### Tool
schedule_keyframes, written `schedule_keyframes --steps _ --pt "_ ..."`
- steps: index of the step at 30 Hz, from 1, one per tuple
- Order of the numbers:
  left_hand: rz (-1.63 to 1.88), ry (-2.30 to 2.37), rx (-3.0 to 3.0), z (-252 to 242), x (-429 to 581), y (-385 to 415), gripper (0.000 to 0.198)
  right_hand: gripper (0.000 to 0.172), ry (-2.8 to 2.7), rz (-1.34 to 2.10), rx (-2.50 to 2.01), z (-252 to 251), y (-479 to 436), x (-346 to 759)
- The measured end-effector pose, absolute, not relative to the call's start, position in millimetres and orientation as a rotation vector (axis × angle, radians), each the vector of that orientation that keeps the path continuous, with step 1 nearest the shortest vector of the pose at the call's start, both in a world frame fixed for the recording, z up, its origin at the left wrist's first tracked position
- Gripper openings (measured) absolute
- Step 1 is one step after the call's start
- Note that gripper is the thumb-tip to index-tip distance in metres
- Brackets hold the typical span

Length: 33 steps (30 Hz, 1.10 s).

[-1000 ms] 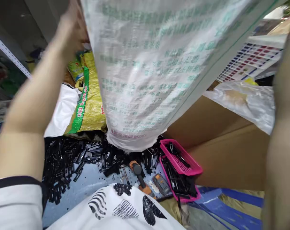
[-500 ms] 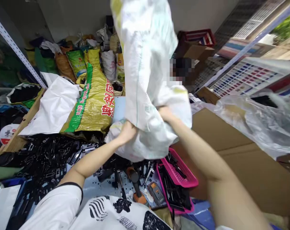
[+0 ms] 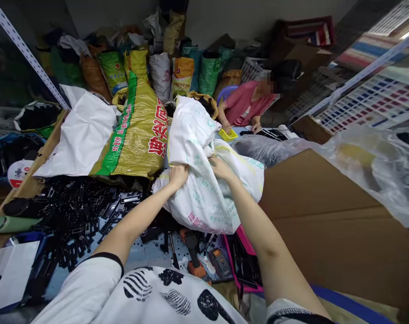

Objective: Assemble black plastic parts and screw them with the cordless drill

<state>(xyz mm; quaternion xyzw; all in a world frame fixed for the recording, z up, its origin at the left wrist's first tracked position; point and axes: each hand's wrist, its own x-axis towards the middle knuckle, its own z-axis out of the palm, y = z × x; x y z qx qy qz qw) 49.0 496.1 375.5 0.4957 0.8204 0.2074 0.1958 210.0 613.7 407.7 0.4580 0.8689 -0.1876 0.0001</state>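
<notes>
A white woven sack [image 3: 204, 189] with green and pink print lies crumpled on the table in front of me. My left hand [image 3: 178, 174] is closed on its cloth at the left side. My right hand [image 3: 219, 167] grips a fold near the sack's middle, fingers pressed into the fabric. The sack covers part of a pink basket [image 3: 242, 245] and a heap of black plastic parts [image 3: 79, 211]. An orange and black power screwdriver [image 3: 193, 256] lies just below the sack, close to my chest.
A yellow and green sack [image 3: 140, 130] and a white sack [image 3: 83, 135] lie behind the black parts. A large cardboard sheet [image 3: 326, 225] stands at the right under clear plastic [image 3: 376, 166]. Another person in a pink top [image 3: 245, 101] works at the far side.
The white sack was held high in front of me, then pulled down and bunched; it now rests on the table with both hands lower on it.
</notes>
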Motion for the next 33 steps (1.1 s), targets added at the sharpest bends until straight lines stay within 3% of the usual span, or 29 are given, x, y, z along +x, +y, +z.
schedule_keyframes --steps 4,8,11,14,18,21,26,30,33 --pt "0.685 2.343 1.335 377 23 523 0.043 0.062 2.963 -0.914 1.233 425 585 246" --pt "0.782 2.298 1.325 382 6 536 0.035 0.081 2.927 -0.746 1.061 401 530 257" --pt "0.854 2.259 1.375 384 -1 519 0.031 0.077 2.884 -0.732 1.119 376 508 251" --pt "1.144 2.209 1.412 376 -11 475 0.035 0.078 2.969 -0.626 1.332 366 501 246" --pt "1.492 2.205 1.298 334 -32 380 0.032 0.076 3.337 -0.377 1.672 368 473 255" --pt "1.153 2.445 1.020 287 -46 297 0.029 0.057 3.633 -0.383 1.572 358 416 267" --pt "0.882 2.637 0.746 239 -80 203 0.030 0.025 3.515 -0.896 0.770 313 311 267" --pt "0.750 2.821 0.673 253 -146 195 0.051 0.022 3.229 -1.212 0.803 281 284 234" --pt "0.661 2.899 0.708 275 -205 212 0.067 0.029 3.031 -1.409 1.015 267 298 182"
